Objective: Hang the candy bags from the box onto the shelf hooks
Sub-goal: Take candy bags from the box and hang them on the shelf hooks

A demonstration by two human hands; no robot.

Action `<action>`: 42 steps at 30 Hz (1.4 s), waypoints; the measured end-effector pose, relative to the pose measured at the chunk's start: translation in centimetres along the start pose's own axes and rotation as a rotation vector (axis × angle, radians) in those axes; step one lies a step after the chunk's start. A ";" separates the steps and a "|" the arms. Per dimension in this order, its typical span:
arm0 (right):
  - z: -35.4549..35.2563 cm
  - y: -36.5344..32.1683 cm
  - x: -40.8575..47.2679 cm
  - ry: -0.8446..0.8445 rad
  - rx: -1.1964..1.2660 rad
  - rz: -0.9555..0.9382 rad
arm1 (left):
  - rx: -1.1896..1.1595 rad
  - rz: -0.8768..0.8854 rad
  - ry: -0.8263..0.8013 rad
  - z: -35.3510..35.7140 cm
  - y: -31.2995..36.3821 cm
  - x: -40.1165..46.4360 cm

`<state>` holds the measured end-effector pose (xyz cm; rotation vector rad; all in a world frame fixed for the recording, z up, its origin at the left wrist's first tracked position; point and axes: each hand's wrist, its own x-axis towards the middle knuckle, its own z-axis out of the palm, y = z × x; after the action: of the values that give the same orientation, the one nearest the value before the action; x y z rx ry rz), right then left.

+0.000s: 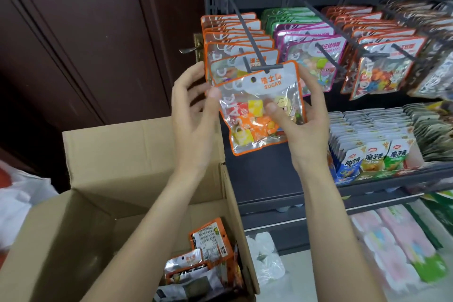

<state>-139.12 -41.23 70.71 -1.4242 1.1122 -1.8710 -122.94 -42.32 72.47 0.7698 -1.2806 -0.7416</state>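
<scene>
- Right hand (297,115) gripped an orange-edged candy bag (262,108), thumb on its front, fingers behind; left hand (193,103) pinched the bag's edge at 9 o'clock.
- Bag was held at the tip of the leftmost hook (247,39); whether its hole had caught the prong could not be told.
- At 12 o'clock, a row of matching hung bags (235,32) already filled that hook: much was done.
- At 6 o'clock, the cardboard box (122,154) held several bags in the box (208,257), so hanging remained.
</scene>
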 end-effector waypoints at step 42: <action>2.9 1.8 6.0 -0.023 -1.104 -0.404 | 0.608 0.280 -0.138 0.9 -5.1 2.8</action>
<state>-138.27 -47.79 72.55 -2.3664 2.1388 -1.4513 -123.71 -47.53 69.88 1.0042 -1.7280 -0.1708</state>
